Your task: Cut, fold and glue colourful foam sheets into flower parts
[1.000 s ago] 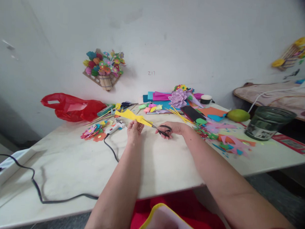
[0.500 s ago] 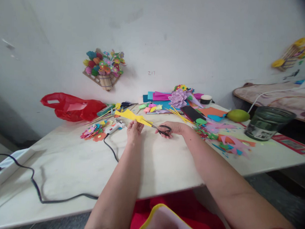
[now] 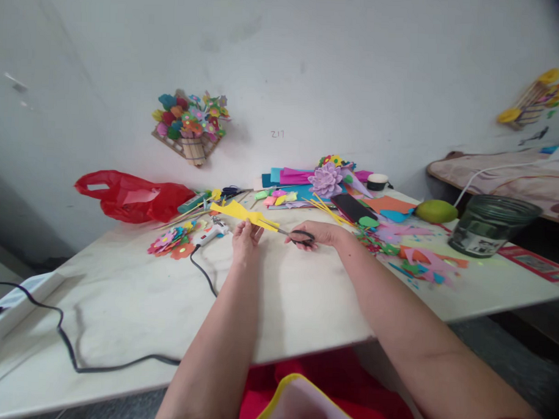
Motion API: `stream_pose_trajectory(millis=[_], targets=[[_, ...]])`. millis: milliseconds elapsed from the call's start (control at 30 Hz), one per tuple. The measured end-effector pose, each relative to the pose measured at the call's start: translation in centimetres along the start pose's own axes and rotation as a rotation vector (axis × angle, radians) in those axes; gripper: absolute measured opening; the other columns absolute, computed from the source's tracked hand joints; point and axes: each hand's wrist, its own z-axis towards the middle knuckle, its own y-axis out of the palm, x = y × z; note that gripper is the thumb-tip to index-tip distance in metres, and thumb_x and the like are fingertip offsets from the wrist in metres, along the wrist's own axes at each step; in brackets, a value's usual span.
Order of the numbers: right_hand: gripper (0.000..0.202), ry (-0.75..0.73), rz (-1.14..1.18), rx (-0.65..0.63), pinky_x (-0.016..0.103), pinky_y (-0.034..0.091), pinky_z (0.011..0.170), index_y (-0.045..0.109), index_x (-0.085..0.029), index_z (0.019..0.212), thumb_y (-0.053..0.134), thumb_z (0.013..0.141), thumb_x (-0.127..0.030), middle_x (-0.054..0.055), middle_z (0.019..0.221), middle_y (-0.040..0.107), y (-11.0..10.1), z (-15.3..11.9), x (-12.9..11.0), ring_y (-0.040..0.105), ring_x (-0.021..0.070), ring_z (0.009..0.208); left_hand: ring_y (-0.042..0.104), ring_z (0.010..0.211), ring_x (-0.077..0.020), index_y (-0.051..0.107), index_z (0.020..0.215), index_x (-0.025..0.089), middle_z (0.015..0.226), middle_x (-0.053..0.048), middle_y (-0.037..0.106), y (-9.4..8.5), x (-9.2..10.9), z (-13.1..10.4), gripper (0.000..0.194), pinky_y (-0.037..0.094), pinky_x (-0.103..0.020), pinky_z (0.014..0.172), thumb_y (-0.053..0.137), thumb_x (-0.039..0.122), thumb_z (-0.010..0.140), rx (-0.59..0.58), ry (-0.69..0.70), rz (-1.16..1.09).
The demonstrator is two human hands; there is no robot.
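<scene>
My left hand (image 3: 246,237) pinches a piece of yellow foam sheet (image 3: 233,210) from below, near its middle. The sheet slants down toward the right, above the white table (image 3: 299,302). In my right hand (image 3: 316,234) are black-handled scissors (image 3: 301,237), fingers wrapped round the handles. Their blades point left and lie against the right end of the yellow sheet. The scissor handles look nearly closed together.
A white glue gun (image 3: 209,233) with a black cord lies left of my hands, beside foam flowers (image 3: 171,241). Behind is a red plastic bag (image 3: 137,197). To the right are a phone (image 3: 353,208), colourful scraps (image 3: 426,266), a green fruit (image 3: 436,211) and a glass jar (image 3: 490,226).
The scissor handles have come closer together in my right hand. My left hand and the yellow sheet have hardly moved.
</scene>
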Motion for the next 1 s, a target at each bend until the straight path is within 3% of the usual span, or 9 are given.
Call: stream_pose_trajectory(millis=[267,567,1000], targets=[[0.032,0.01,0.037,0.01,0.016,0.026,0.034,0.06,-0.011,0.095,0.051,0.075,-0.034,-0.004,0.045,0.051,-0.11,0.0,0.05,0.041,0.005,0.036,0.063,0.068,-0.0111,0.049,0.072,0.018,0.075,0.0,0.064,-0.13,-0.1,0.14,0.015,0.05,-0.026,0.067,0.064,0.021,0.07,0.004,0.002,-0.004],[0.029,0.026,0.008,0.028,0.018,0.024,0.035,0.059,-0.011,0.077,0.057,0.07,-0.039,-0.004,0.044,0.049,0.28,-0.26,-0.5,0.039,0.0043,0.035,0.062,0.063,-0.0101,0.049,0.07,0.018,0.069,0.001,0.064,-0.06,-0.04,0.04,0.016,0.05,-0.025,0.065,0.064,0.019,0.068,-0.007,-0.006,-0.044],[0.027,-0.005,0.07,0.027,0.02,0.027,0.038,0.061,-0.01,0.084,0.057,0.067,-0.032,-0.006,0.045,0.046,0.02,0.02,0.03,0.036,0.0045,0.037,0.061,0.059,-0.0112,0.049,0.07,0.018,0.066,0.001,0.063,-0.11,-0.05,0.13,0.011,0.049,-0.028,0.063,0.06,0.017,0.071,0.016,-0.009,-0.027]])
